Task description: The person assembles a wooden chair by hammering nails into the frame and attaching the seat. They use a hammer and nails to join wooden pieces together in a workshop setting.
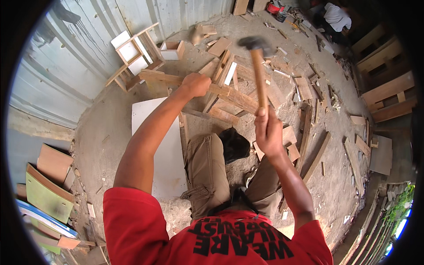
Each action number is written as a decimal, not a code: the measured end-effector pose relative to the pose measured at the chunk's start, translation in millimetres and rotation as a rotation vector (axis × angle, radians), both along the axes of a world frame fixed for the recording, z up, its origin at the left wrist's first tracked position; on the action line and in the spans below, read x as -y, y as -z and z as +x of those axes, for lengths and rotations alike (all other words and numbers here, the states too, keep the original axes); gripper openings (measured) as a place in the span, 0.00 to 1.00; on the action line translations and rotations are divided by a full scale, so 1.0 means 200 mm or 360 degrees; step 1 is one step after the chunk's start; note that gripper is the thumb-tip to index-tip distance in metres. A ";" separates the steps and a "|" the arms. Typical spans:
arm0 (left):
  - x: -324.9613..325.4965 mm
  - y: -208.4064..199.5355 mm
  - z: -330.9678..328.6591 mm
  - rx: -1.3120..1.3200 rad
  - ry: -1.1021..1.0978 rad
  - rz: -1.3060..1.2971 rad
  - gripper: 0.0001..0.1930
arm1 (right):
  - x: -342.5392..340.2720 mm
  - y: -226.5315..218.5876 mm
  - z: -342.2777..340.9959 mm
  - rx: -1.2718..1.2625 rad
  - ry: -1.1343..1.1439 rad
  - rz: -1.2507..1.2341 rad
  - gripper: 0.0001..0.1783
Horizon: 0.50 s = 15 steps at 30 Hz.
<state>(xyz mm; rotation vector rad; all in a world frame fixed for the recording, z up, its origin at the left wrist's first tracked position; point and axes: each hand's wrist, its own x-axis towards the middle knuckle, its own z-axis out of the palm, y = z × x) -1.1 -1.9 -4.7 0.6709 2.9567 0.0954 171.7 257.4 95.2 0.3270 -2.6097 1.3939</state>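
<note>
My right hand (pixel 268 131) is closed round the lower end of a hammer's wooden handle (pixel 259 79). The dark head of the hammer (pixel 254 43) is raised and slightly blurred. To the left, my left hand (pixel 196 85) is closed on a long wooden plank (pixel 240 100), which slants across in front of my knees. Whether a nail is between those fingers cannot be made out. Beneath and behind this plank lie more wooden pieces, among them a strip with a white face (pixel 230 73). A black bag (pixel 234 145) lies between my legs.
A white board (pixel 150 119) lies left of my legs. Small wooden frames (pixel 131 49) and an open box (pixel 172 50) stand by the metal wall. Wood offcuts (pixel 304 88) litter the floor on the right. A person in a white top (pixel 337 17) is at the far right.
</note>
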 end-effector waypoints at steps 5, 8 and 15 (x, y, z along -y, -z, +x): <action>-0.02 -0.01 -0.01 -0.0051 0.0029 -0.0015 0.08 | -0.09 0.34 0.02 0.0141 -0.0108 0.0670 0.18; 0.01 0.02 -0.03 -0.0089 0.0025 -0.0043 0.09 | -0.03 0.28 0.05 0.0153 -0.0032 0.0363 0.17; -0.06 -0.05 -0.04 0.0065 -0.0007 -0.0050 0.07 | -0.02 0.23 -0.01 0.0103 0.0028 0.0265 0.17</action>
